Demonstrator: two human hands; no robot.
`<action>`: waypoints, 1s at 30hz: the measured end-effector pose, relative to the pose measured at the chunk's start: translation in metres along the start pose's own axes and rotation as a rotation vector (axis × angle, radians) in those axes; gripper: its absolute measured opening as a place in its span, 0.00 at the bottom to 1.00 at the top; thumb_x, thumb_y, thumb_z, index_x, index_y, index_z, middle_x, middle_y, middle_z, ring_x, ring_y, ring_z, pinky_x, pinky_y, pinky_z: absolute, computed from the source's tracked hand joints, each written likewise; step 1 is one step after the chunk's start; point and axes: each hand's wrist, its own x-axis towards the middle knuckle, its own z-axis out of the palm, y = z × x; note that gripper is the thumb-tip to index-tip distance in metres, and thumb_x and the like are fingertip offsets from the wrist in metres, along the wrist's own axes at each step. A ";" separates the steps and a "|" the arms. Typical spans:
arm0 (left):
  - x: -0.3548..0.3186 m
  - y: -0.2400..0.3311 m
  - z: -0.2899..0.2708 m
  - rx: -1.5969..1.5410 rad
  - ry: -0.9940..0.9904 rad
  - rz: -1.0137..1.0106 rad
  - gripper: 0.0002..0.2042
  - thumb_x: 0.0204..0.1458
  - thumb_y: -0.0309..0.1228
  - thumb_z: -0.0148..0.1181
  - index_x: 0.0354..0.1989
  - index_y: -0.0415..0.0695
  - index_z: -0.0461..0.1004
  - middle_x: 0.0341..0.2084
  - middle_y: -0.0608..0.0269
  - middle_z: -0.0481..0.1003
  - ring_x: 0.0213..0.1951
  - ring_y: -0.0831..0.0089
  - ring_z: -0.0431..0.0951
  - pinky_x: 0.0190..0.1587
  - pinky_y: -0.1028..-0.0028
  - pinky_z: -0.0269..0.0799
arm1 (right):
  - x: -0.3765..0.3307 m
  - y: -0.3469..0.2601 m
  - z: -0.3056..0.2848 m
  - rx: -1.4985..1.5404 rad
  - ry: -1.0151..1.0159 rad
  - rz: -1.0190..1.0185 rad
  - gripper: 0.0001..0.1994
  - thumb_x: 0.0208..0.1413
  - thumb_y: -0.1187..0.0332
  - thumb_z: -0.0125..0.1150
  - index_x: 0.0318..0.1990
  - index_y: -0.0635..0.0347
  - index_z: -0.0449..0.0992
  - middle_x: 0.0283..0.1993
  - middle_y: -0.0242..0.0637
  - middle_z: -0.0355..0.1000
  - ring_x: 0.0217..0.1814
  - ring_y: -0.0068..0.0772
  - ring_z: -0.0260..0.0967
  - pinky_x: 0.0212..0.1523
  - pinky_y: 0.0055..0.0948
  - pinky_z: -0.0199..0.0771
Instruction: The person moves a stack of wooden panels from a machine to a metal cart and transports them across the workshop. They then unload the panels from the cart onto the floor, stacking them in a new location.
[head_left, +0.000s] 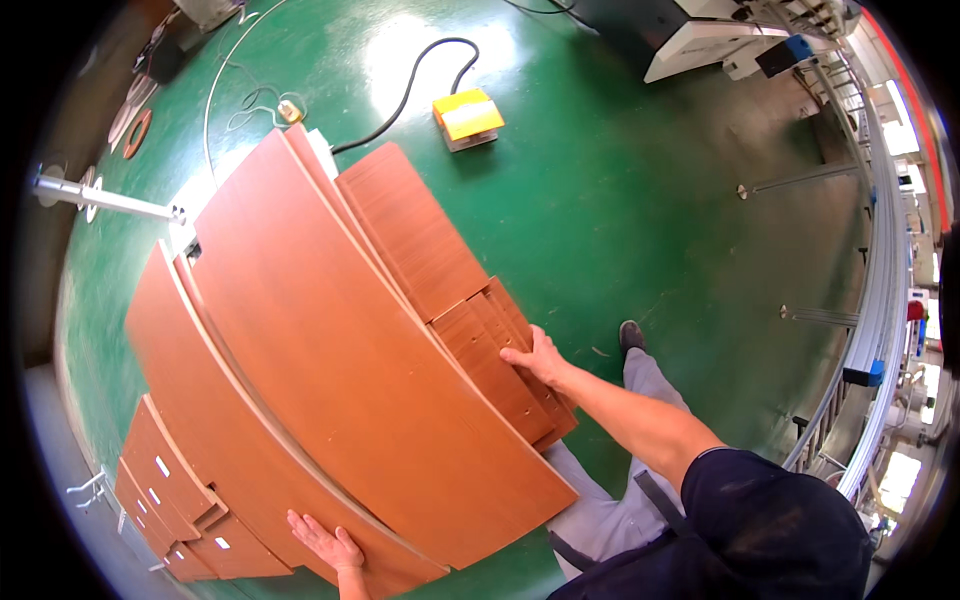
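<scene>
My left hand [330, 543] lies with its fingers spread on a long reddish-brown wood panel [240, 410] at the lower left. Beside that panel, a larger wood panel [350, 340] lies on top of others, its long edge bending across the picture. To the right, my right hand [540, 358] grips the outer edge of a small drilled wood board [490, 350] in a stack, thumb on top; its other fingers are partly hidden. Just beyond lies another plain wood board [415, 230].
Smaller boards with white labels [170, 500] are stacked at the far left. A yellow foot pedal [468, 118] with a black cable stands on the green floor [650, 200]. Metal conveyor rails [868, 300] curve along the right, and a metal post [110, 197] juts in at the left.
</scene>
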 end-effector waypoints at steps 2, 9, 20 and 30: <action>0.001 -0.001 0.001 0.016 -0.011 0.017 0.33 0.62 0.52 0.30 0.72 0.50 0.38 0.71 0.49 0.40 0.71 0.48 0.41 0.68 0.48 0.35 | 0.003 0.002 -0.006 -0.034 -0.001 0.001 0.64 0.32 0.29 0.66 0.69 0.67 0.43 0.66 0.62 0.50 0.69 0.60 0.49 0.68 0.49 0.50; 0.003 0.014 0.000 0.054 -0.096 0.016 0.33 0.62 0.52 0.31 0.72 0.50 0.35 0.71 0.49 0.38 0.71 0.48 0.40 0.69 0.49 0.36 | -0.002 -0.013 -0.026 -0.119 -0.026 0.075 0.66 0.31 0.28 0.65 0.69 0.67 0.42 0.66 0.60 0.50 0.69 0.58 0.48 0.67 0.49 0.52; 0.187 0.268 -0.093 -0.124 -0.336 -0.330 0.50 0.37 0.47 0.72 0.65 0.32 0.52 0.68 0.40 0.44 0.69 0.46 0.44 0.68 0.58 0.48 | -0.026 -0.078 -0.062 -0.443 -0.159 0.099 0.61 0.38 0.30 0.60 0.70 0.64 0.40 0.71 0.52 0.46 0.73 0.50 0.44 0.69 0.45 0.49; 0.234 0.344 -0.082 -0.045 -0.705 -0.550 0.57 0.30 0.54 0.75 0.67 0.36 0.51 0.69 0.36 0.36 0.70 0.43 0.41 0.66 0.61 0.56 | -0.055 -0.126 -0.288 -0.322 0.048 -0.294 0.35 0.49 0.49 0.63 0.61 0.63 0.65 0.62 0.51 0.63 0.66 0.48 0.58 0.65 0.40 0.60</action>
